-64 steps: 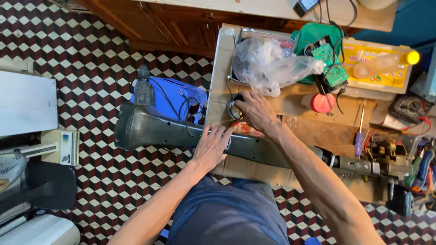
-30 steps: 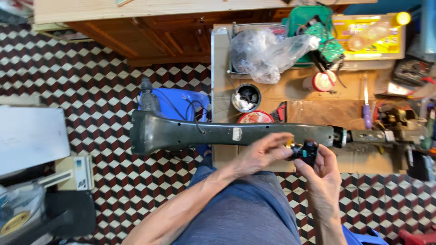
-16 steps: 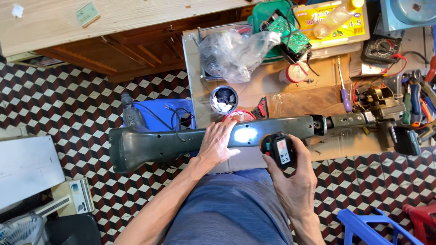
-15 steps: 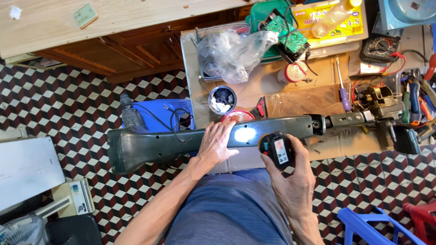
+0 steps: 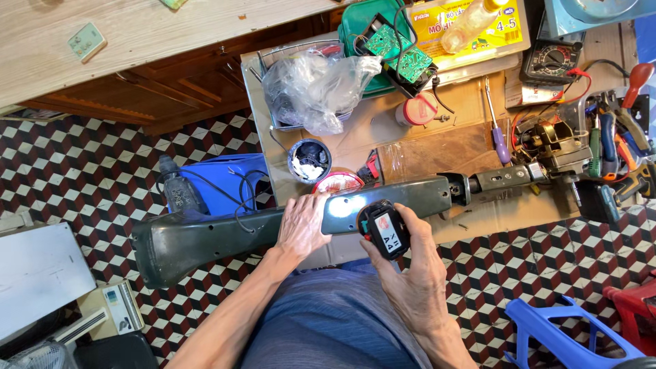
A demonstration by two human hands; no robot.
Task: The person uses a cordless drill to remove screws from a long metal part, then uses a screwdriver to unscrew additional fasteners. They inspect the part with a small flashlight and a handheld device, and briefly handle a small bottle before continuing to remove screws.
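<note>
Black battery pack with a white label and red trim (image 5: 384, 231) sits clamped in my right hand (image 5: 410, 273), fingers wrapped round its body, label face up toward the camera. It's held just off the near edge of the long dark-green tool housing (image 5: 225, 236), touching or nearly touching it, can't tell which. My left hand (image 5: 304, 225) lies flat, fingers spread, palm down on top of that housing, just left of the pack; not gripping anything, pressing only.

Housing long axis runs left-right across my lap: fat rounded end out to my left over the chequered tile floor (image 5: 82, 164), narrow end to my right, where it meets a grey metal shaft and motor assembly (image 5: 547, 160) on the wooden worktop (image 5: 437, 147). Pack sits about midway along that axis, on the near side, its own long axis roughly crosswise to the housing. Right hand is the nearer one; left is alongside.

Further out: small round tin with white stuff inside (image 5: 309, 160), red round lid (image 5: 339, 183), crumpled clear plastic bag (image 5: 314, 85), purple-handled screwdriver (image 5: 497, 126), green circuit boards (image 5: 400, 55), blue plastic crate (image 5: 219, 181) on the floor.
</note>
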